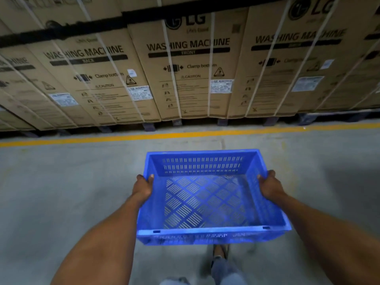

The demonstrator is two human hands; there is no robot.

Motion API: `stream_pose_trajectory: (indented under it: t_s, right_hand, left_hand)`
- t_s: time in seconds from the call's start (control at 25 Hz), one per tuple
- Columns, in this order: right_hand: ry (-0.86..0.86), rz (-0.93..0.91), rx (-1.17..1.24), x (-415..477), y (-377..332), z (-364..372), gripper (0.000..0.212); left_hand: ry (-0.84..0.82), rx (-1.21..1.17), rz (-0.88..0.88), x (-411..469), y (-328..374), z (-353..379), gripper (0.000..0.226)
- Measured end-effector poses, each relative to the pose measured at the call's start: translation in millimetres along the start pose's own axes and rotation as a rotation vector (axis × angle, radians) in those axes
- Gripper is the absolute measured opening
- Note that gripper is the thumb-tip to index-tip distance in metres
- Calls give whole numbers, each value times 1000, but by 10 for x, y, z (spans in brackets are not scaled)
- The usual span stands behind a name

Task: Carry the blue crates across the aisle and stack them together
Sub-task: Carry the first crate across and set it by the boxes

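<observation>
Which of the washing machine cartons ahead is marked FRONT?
The middle washing machine carton, straight beyond the blue crate: the black bar under its title reads FRONT. The carton to its left reads BACK; the right one's bar is too blurred to read.

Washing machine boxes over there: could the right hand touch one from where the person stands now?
Probably not. The right hand and left hand both grip the blue crate, and bare floor with a yellow line lies between it and the washing machine boxes.
</observation>
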State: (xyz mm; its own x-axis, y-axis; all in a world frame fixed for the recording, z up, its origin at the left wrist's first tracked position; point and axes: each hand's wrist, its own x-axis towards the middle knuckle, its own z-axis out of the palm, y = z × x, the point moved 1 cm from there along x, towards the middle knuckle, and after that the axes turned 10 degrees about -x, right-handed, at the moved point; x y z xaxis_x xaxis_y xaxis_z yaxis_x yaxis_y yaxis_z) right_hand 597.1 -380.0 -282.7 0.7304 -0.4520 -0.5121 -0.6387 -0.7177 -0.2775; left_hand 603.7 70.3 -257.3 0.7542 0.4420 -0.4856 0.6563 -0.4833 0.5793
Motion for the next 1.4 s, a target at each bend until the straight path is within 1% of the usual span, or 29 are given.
stream_pose_trajectory:
  t_s: [0.04,0.12,0.2,0.28,0.32,0.4,0.48,0.52,0.6,0.76,0.84,0.92,1.0,1.08,1.12,1.16,1.24,1.32,1.36,1.4]
  right_hand:
    - [-13,-62,-36,138,-91,20,41]
    - [-8,-134,-110,529,-250,122,50]
    - [2,-164,-155,986,-365,340,51]
    - [2,-177,-160,1438,-470,637,53]
    - [10,-189,-165,1703,-493,849,58]
    - [44,-234,-199,2184,-547,1221,77]
    - [65,-283,-257,2695,-590,1609,91]
    - [70,-297,-283,2989,-627,1818,94]
    - [106,-332,-293,3518,-720,2130,90]
    - [211,-353,-277,4417,-929,2577,78]
    - [230,-335,-256,4730,-1040,2719,73]
    - [255,-276,-180,5019,-1117,2874,61]
    - [278,-174,-34,5347,-1168,3034,45]
    - [272,-55,98,5669,-1193,3180,39]
    - [273,-35,138,5806,-1206,3252,38]
    - [279,-39,153,5895,-1225,3307,37]
    - [314,-83,108,6020,-1236,3401,35]
    - [364,-102,27,6105,-1260,3459,38]
    - [364,-99,13,6139,-1271,3460,39]
    - [326,-88,37,6136,-1284,3439,40]
  left_hand:
    - [-10,38,40,121,31,103,37]
    - [-19,116,96,509,13,343,37]
    - [-6,164,120,928,-60,607,39]
    - [0,163,124,1377,-184,894,39]
    - [6,150,133,1632,-283,1071,41]
    - [11,117,176,2114,-460,1395,54]
    - [9,144,268,2645,-626,1710,67]
    - [16,180,316,2974,-720,1890,70]
    - [38,232,385,3576,-795,2176,74]
    - [42,250,436,4577,-763,2718,74]
    - [24,247,435,4996,-705,2947,73]
    - [0,217,426,5382,-649,3151,73]
    - [16,94,387,5740,-616,3378,68]
    - [43,-165,275,6004,-603,3594,48]
    - [56,-273,217,6120,-609,3695,37]
    - [67,-333,196,6229,-614,3777,30]
    - [132,-244,253,6358,-609,3890,27]
    - [202,-69,361,6369,-595,3927,26]
    - [210,-39,399,6345,-595,3932,27]
    - [195,-45,411,6348,-594,3928,28]
